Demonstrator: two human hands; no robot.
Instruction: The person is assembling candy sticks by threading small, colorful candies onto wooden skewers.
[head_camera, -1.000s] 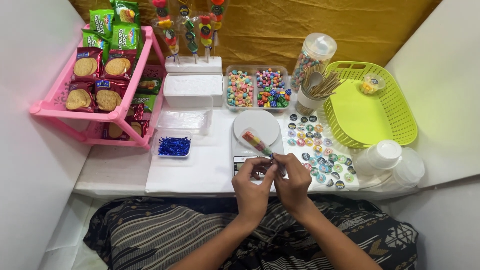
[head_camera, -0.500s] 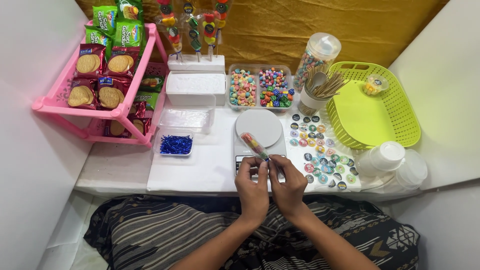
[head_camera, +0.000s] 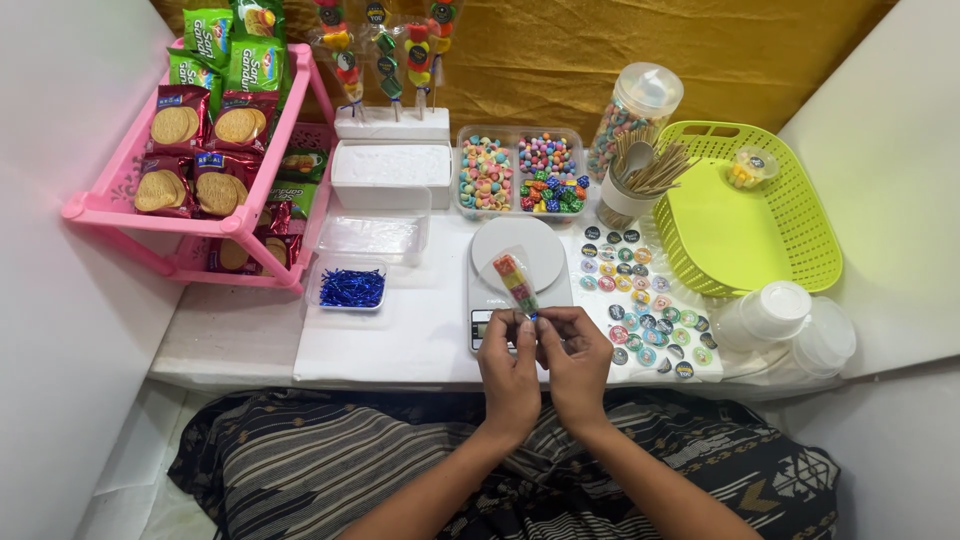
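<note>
Both hands meet just in front of the white round-topped kitchen scale (head_camera: 518, 262), and everything turns on the thing pinched between them: a slim clear plastic sleeve packed with a stack of coloured candy cubes (head_camera: 513, 282). Its long axis runs away from the person, tilting slightly to their left, so the filled end rises over the scale's platter while the near, open end sits down at the fingertips. The left hand (head_camera: 508, 372) and the right hand (head_camera: 578, 362) are closed narrowly on that near end, thumbs and forefingers touching it from either side; both are equally close to it, neither is free. A bit of blue shows at the pinch, though whether it is a tie I cannot tell. Left of the scale, on the white counter (head_camera: 400, 340), lies a small clear tray of shiny blue twist ties (head_camera: 352, 288), nearer the left hand.
</note>
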